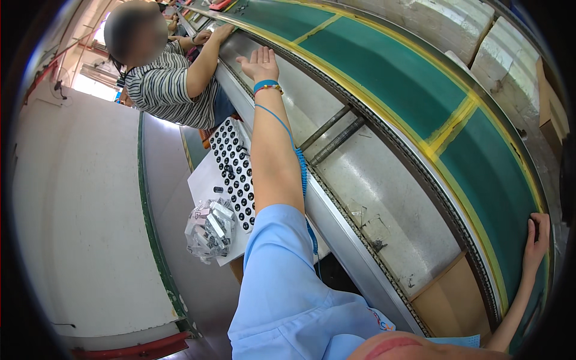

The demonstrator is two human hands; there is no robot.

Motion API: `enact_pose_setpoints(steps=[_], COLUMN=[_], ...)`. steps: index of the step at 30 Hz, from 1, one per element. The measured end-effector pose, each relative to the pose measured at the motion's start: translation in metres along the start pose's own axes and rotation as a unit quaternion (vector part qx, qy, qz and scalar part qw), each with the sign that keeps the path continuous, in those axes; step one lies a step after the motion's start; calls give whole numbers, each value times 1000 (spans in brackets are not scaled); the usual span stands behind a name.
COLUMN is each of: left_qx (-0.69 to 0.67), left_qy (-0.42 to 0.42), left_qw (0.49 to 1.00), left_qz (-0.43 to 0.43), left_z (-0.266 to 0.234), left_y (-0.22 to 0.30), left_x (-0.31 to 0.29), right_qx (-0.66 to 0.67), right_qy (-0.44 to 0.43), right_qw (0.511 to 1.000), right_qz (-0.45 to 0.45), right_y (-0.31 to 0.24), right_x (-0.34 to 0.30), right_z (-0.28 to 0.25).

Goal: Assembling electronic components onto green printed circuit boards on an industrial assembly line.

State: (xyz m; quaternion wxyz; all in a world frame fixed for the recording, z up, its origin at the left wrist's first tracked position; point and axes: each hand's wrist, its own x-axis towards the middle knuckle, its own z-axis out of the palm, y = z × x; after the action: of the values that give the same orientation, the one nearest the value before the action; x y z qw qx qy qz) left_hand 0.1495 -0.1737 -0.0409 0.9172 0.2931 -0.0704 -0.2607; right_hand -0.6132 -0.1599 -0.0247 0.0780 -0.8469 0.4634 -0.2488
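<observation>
My left arm, in a light blue sleeve, reaches forward over the metal strip beside the conveyor. My left hand (261, 65) is open, palm up, with fingers apart and nothing in it. A blue wrist strap (267, 86) circles that wrist, and its coiled blue cord (303, 171) runs back along the arm. Far to the right, my right hand (537, 236) rests at the outer edge of the green conveyor belt (480, 159). Its thumb stands apart from the fingers, whose tips are partly hidden; no object shows in it.
Left of my arm, a white tray (231, 153) bears rows of black round parts, beside a clear plastic bag (210, 229) of small pieces. A seated person in a striped shirt (165, 87) leans on the line ahead. White foam blocks (510, 51) stand beyond the belt.
</observation>
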Motion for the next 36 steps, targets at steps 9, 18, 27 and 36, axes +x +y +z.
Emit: enact_pose_setpoints(steps=[9, 18, 27, 36], left_qx=[-29, -12, 60, 131], left_qy=[10, 8, 60, -203], left_qw=[1000, 1000, 993, 969], left_qz=[1, 10, 82, -44], left_z=[4, 1, 26, 88], left_y=[-1, -2, -4, -47], left_x=[0, 1, -16, -134], right_qx=[8, 3, -1, 4], right_qy=[1, 1, 6, -4], right_qw=[1000, 1000, 1000, 1000], right_qz=[1, -3, 0, -1], right_y=[2, -1, -2, -2], right_x=[1, 2, 2, 3], right_z=[1, 1, 1, 2])
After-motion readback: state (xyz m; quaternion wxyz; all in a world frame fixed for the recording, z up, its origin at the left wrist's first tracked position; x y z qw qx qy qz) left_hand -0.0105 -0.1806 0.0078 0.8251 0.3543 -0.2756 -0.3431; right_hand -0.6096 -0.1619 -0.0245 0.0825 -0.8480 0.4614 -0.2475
